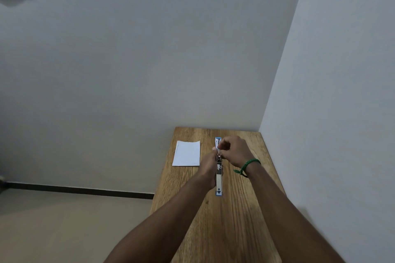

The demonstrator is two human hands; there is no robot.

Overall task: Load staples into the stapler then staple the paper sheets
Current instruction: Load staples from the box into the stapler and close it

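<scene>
Centrally, stapler (218,180) in left hand (208,168), under right hand (233,151)

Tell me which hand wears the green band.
The right hand: a green band circles its wrist. The left hand, gripping the stapler, has a bare wrist.

Head-worn view looks forward and down over the table (245,209).

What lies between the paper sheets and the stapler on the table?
In the head view, a bare strip of wooden table lies between the paper sheets and the stapler, with the left hand gripping it.
</scene>
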